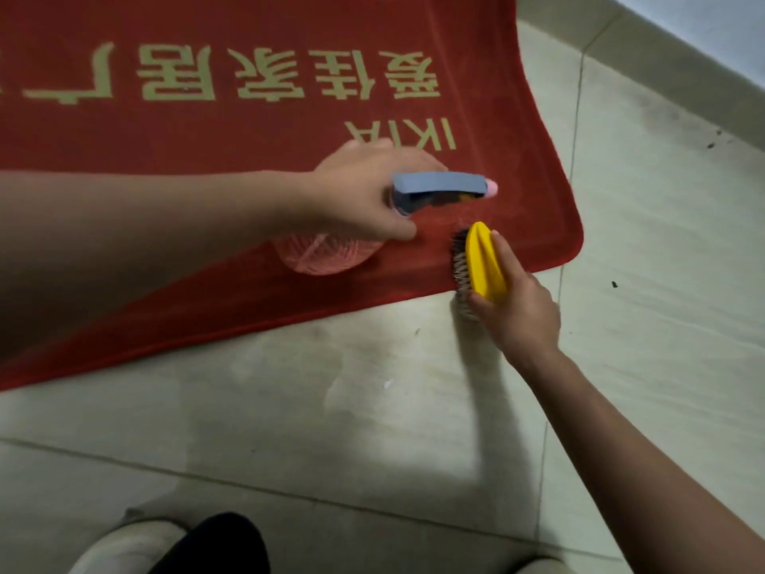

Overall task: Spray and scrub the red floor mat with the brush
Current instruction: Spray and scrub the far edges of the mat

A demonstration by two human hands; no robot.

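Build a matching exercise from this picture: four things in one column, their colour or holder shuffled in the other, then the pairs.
Column A
1. spray bottle
2. brush
3. floor mat
4. floor

Column B
a. red with gold lettering
b. yellow back, gripped by the right hand
c. pale tiles with dark joint lines
d. grey-blue head and pink nozzle, held by the left hand

Pairs: 1-d, 2-b, 3-a, 4-c
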